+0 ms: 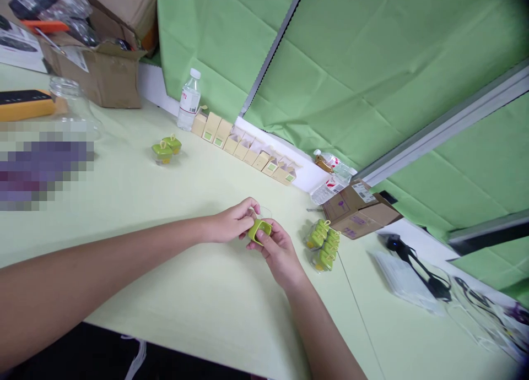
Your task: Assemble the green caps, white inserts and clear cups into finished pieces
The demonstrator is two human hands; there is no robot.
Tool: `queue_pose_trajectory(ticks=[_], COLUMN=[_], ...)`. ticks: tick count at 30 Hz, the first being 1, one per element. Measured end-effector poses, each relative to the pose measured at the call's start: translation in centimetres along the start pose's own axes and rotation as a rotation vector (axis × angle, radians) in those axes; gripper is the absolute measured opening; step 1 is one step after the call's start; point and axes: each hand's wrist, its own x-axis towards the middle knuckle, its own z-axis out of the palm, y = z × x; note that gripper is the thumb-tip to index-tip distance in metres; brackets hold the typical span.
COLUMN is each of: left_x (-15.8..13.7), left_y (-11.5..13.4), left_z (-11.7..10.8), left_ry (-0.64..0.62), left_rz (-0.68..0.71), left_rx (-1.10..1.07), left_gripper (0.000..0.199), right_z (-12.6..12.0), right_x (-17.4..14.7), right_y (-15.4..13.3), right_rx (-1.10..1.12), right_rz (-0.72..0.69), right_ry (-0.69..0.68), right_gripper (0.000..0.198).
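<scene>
A small green lid (253, 232), its hollow side showing, is held between my two hands over the table. My right hand (283, 254) grips it with the thumb pressed inside the rim. My left hand (233, 221) is closed at its left side, fingers bent against it. A thin clear edge shows just behind the fingers; what it belongs to I cannot make out. To the right of my right hand stands a group of several clear little containers with green lids (326, 253). Two similar green-lidded containers (164, 151) sit farther back on the left.
A row of small beige boxes (243, 148) lines the table's back edge beside an upright water bottle (189, 102). Clear bottles (328, 187) lie near a cardboard box (359, 209). Cables (430, 275) and a clear plastic sleeve are right; a jar (68, 102) and a filled carton (111, 74) left.
</scene>
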Motion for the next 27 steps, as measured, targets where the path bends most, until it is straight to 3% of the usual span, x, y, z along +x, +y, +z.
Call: queue_pose_trajectory(ticks=[10, 16, 21, 27], left_x=[0.0, -0.2, -0.3, 0.2], left_y=[0.3, 0.4, 0.6, 0.3], left_z=[-0.1, -0.3, -0.5, -0.8], left_ry=[-0.035, 0.006, -0.068, 0.030], left_rz=[-0.013, -0.039, -0.057, -0.068], left_rx=[0.004, -0.015, 0.045, -0.032], left_gripper=[0.011, 0.005, 0.021, 0.009], right_z=[0.0, -0.6, -1.2, -0.8], right_x=[-0.1, -0.1, -0.3, -0.3], right_y=[-0.1, -0.2, -0.6, -0.4], right_rx=[-0.016, 0.017, 0.062, 0.056], right_rz=[0.001, 0.014, -0.002, 0.019], right_ry=[0.075, 0.108, 0.119, 0.085], right_gripper=[0.023, 0.024, 0.022, 0.024])
